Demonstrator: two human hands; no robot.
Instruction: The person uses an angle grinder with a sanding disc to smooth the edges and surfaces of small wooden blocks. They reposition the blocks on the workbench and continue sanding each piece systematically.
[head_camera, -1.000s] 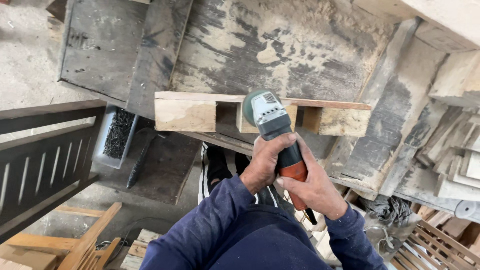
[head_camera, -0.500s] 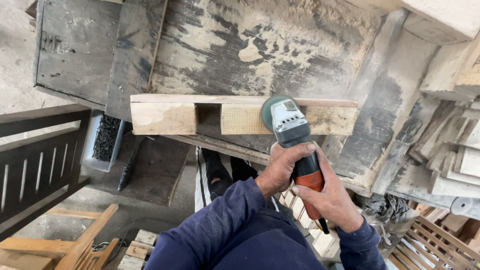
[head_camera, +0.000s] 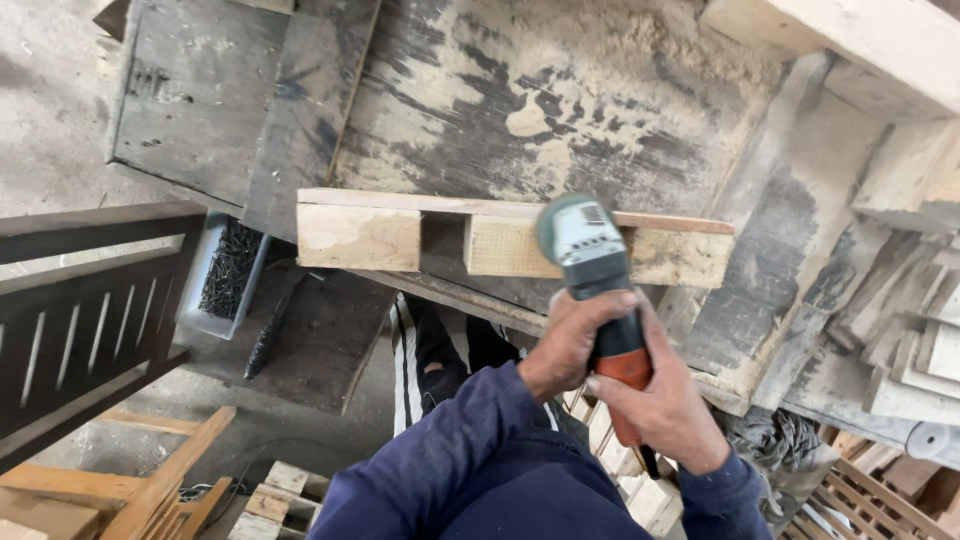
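Angle grinder gripped by both hands, fingers wrapped around body

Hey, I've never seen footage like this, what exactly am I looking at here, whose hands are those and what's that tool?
The picture comes from a camera worn on a person's head, looking down at their own arms in dark blue sleeves. The left hand and right hand both grip a handheld power grinder with a green head and orange-and-black body. Its head sits against a pale notched wooden block lying on a worn, dusty workbench. To the left sits a tray of dark nails. Stacked wood offcuts lie at the right.
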